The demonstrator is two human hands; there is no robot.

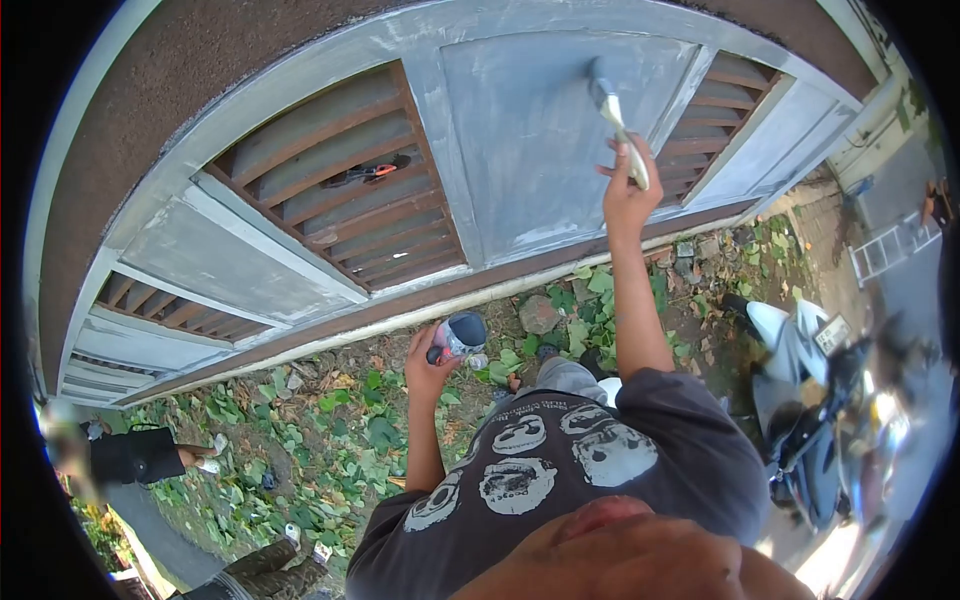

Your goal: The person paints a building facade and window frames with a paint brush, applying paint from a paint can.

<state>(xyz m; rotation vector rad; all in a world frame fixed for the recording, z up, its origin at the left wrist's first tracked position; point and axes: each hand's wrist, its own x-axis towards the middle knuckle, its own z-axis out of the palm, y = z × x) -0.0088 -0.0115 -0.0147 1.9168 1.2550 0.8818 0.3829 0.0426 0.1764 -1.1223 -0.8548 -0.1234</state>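
Observation:
My right hand (630, 180) is closed around the pale handle of a paintbrush (610, 105). The brush's dark, paint-covered bristles touch a grey-blue panel (540, 150), where the paint looks darker around them and streaky lower down. My left hand (428, 362) grips a small paint can (452, 343) at waist height, away from the panel. The can's open top shows dark grey paint, and its side has a coloured label. Fingers of the left hand wrap the can's near side.
Brown slatted louvres (350, 170) flank the panel, with pliers-like tool (380, 170) resting on one slat. Ivy and stones (540, 314) cover the ground. A parked motorbike (820, 420) and a ladder (890, 248) are at right. Another person (140, 455) is at left, and another's legs (270, 570) show below.

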